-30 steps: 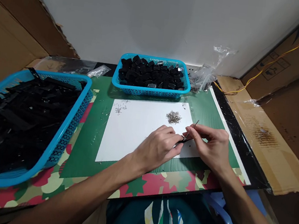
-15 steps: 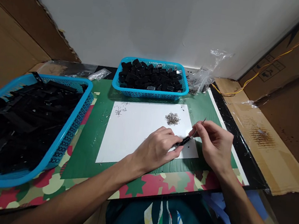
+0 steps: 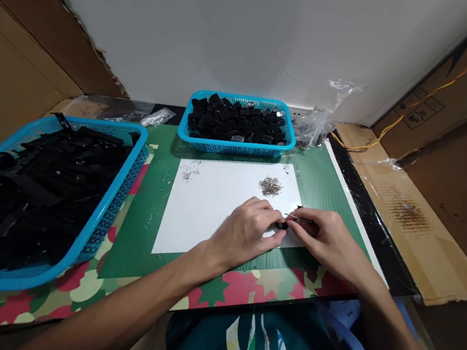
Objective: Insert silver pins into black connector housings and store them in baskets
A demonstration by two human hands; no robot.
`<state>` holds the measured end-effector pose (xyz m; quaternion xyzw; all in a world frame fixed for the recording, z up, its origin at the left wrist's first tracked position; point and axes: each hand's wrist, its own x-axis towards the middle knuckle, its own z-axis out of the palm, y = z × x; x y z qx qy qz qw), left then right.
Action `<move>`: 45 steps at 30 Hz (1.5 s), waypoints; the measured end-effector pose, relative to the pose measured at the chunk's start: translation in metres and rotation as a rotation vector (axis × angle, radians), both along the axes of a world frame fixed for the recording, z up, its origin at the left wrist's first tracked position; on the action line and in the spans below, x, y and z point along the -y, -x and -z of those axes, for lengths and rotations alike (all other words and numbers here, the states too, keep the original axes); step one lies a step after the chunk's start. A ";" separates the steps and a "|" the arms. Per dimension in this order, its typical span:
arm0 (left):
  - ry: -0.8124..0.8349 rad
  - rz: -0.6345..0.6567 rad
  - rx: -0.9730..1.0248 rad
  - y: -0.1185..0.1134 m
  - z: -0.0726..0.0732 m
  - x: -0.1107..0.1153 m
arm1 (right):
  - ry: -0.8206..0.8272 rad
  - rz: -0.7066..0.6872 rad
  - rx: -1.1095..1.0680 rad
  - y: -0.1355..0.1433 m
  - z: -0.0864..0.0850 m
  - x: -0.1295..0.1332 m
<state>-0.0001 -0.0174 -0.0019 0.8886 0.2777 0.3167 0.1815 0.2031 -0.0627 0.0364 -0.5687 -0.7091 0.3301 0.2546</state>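
My left hand (image 3: 253, 225) rests on the white sheet (image 3: 204, 211), closed on a small black plastic part (image 3: 281, 225) between thumb and fingers. Close against it on the right, my right hand (image 3: 320, 230) pinches a thin metal tool (image 3: 292, 216), its tip pointing left over the black part. Fingers cover much of the part, and the tool's kind is not clear. Behind the hands lies a heap of tiny brownish metal pieces (image 3: 270, 186). Tiny silvery pieces (image 3: 187, 175) are scattered at the sheet's far left.
A large blue basket (image 3: 120, 184) of long black parts stands at the left. Behind the sheet sits a smaller blue basket (image 3: 236, 148) of black pieces. A clear plastic bag (image 3: 317, 125) lies at the back right, beside cardboard (image 3: 414, 218) and yellow wires (image 3: 390, 128).
My right hand has turned and moved closer to my left, swinging the thin metal tool from pointing up to lying level, tip leftward at the black part. My left hand has stayed in place.
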 end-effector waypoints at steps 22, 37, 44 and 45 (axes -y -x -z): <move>-0.003 0.015 -0.037 0.004 -0.002 0.001 | 0.049 0.042 -0.206 -0.002 0.016 -0.001; 0.033 0.035 -0.024 0.002 -0.002 0.000 | 0.003 0.263 -0.333 0.009 0.027 0.005; 0.012 0.067 -0.032 0.002 -0.003 0.000 | 0.037 0.166 -0.308 0.003 0.028 0.003; 0.012 0.077 -0.035 0.002 -0.003 0.000 | 0.047 0.143 -0.287 0.002 0.026 0.003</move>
